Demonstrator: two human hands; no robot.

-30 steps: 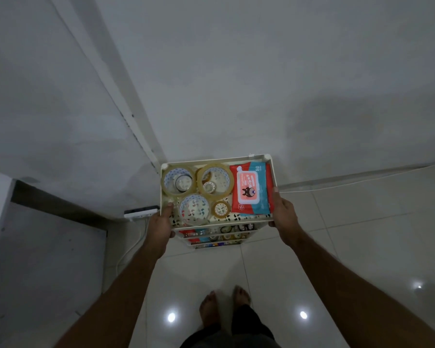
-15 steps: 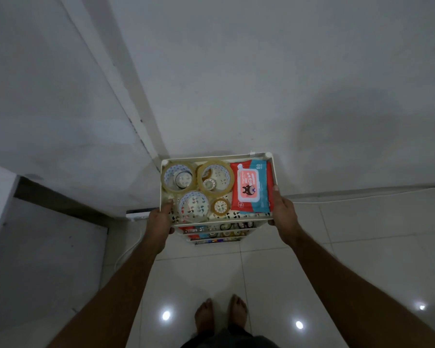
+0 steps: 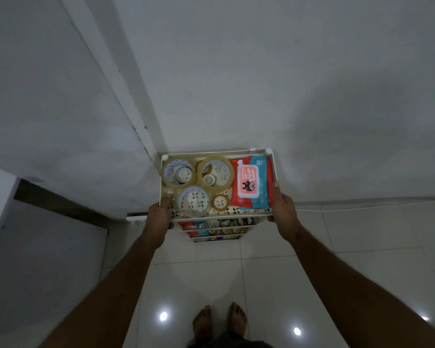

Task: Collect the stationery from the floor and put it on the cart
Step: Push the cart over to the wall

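Note:
A white tiered cart (image 3: 215, 153) stands against the wall, seen from above. Its top shelf holds several rolls of clear tape (image 3: 216, 173) and a red-and-blue pack of wipes (image 3: 249, 183). My left hand (image 3: 160, 217) grips the cart's left front corner, thumb on the rim. My right hand (image 3: 283, 209) grips the right front corner the same way. Lower shelves (image 3: 216, 231) show more small rolls and coloured items, mostly hidden by the top shelf.
A white power strip (image 3: 136, 217) lies on the floor left of the cart, and a thin white cable (image 3: 362, 208) runs along the wall base to the right. A dark step or recess (image 3: 55, 204) sits at left. My bare feet (image 3: 219, 320) stand on glossy white tiles.
The cart has slid a little farther from my feet toward the wall, with both hands still gripping its front corners.

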